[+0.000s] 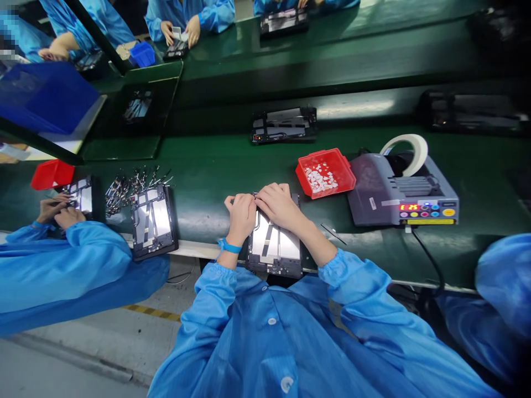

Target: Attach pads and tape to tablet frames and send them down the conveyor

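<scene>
An opened tablet (276,246) lies in front of me at the bench's near edge, its silver inner parts and dark frame showing. My left hand (243,213) bends over its upper left corner, fingers curled and pressed together. Beside it, my right hand (277,203) reaches across the top edge, its fingertips meeting the left ones at that corner. Whatever the fingertips pinch is too small and covered to make out. To the upper right of the hands sits a red bin (326,174) with small white pieces. A thin dark strip (333,234) lies right of my right forearm.
A tape dispenser (402,188) with a white roll stands at right, its cable (429,260) hanging over the edge. Another opened tablet (153,221) and a bundle of small cables (124,190) lie left. A co-worker's hands (62,213) work there. Farther back lies another tablet (284,125).
</scene>
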`<state>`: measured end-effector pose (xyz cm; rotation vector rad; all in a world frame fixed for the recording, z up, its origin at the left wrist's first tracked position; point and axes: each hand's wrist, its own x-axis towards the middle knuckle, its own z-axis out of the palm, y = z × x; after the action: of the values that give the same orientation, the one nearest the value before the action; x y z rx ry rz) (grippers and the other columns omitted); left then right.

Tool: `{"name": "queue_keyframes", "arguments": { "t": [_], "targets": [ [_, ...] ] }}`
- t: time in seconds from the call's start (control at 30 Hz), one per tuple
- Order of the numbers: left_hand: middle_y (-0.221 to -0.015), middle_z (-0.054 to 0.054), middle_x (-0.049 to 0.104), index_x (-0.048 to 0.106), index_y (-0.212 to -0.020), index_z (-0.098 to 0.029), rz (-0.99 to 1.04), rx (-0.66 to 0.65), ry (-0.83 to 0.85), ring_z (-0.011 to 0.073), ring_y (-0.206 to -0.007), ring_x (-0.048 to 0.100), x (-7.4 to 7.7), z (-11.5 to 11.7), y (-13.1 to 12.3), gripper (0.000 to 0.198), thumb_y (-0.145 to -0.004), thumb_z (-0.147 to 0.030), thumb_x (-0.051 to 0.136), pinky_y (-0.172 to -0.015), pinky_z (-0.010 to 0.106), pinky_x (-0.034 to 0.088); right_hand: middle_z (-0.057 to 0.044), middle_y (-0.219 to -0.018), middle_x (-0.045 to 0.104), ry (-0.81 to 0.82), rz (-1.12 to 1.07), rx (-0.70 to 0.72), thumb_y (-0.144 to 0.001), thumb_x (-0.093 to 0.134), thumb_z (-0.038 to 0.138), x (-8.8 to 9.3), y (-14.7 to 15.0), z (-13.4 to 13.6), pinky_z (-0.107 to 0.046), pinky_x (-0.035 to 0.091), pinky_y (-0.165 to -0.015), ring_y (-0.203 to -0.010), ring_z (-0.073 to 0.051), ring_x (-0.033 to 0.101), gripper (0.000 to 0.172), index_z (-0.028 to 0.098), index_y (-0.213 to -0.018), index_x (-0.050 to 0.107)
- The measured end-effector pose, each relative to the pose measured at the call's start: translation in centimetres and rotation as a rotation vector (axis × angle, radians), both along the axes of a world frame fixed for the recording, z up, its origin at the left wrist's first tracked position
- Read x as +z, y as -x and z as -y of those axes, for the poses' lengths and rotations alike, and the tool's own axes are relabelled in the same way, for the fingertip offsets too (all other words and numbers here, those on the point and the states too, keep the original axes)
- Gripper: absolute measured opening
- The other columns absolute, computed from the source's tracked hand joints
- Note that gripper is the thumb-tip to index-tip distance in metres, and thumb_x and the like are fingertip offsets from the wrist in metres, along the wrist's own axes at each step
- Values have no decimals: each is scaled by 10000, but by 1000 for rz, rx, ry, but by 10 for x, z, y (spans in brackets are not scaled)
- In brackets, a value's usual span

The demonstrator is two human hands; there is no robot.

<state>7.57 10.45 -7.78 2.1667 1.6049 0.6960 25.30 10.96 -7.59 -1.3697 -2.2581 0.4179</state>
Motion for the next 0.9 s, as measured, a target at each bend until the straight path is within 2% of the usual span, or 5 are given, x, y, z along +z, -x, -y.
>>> {"name": "queue_keyframes", "arguments": {
  "t": [0.17, 0.37, 0.5, 0.77, 0.9],
  "targets": [
    [-1066, 35, 782, 578, -916, -270, -19, 16, 8, 233, -1165, 671, 1, 1, -1, 296, -1127, -187, 386, -1176, 455, 329, -132, -1145, 756, -44, 67, 18, -1202, 391, 348, -1, -4, -7, -498, 342, -1057, -1177, -320, 583, 375, 213, -1089, 722],
    [-1059, 40, 782, 590, -938, -267, -29, 35, -41, 240, -1144, 676, -2, 1, -4, 276, -1129, -198, 404, -1152, 465, 329, -150, -1128, 756, -62, 73, -116, -1178, 350, 289, 5, -1, 0, -513, 314, -1076, -1125, -330, 570, 387, 202, -1089, 716],
    [-1010, 32, 769, 570, -923, -267, -32, 21, -53, 241, -1129, 674, -4, 2, -4, 288, -1128, -189, 384, -1156, 466, 322, -149, -1117, 748, -71, 110, -78, -1189, 347, 336, 5, 4, 3, -509, 322, -1070, -1077, -327, 564, 387, 199, -1079, 691],
    [-1006, 42, 761, 559, -896, -269, -66, 11, -36, 248, -1134, 671, 2, 2, -6, 286, -1119, -197, 394, -1168, 481, 323, -166, -1072, 742, -117, 188, -18, -1162, 340, 257, -1, 8, -8, -543, 301, -1148, -1088, -341, 561, 400, 198, -1034, 714],
    [-1033, 40, 782, 581, -917, -270, -59, 29, -21, 242, -1142, 670, 0, 2, -7, 285, -1117, -180, 400, -1171, 488, 316, -148, -1017, 741, -106, 156, -41, -1124, 401, 230, 8, -2, -11, -558, 312, -1156, -1083, -337, 578, 349, 209, -979, 717]
  ]
}}
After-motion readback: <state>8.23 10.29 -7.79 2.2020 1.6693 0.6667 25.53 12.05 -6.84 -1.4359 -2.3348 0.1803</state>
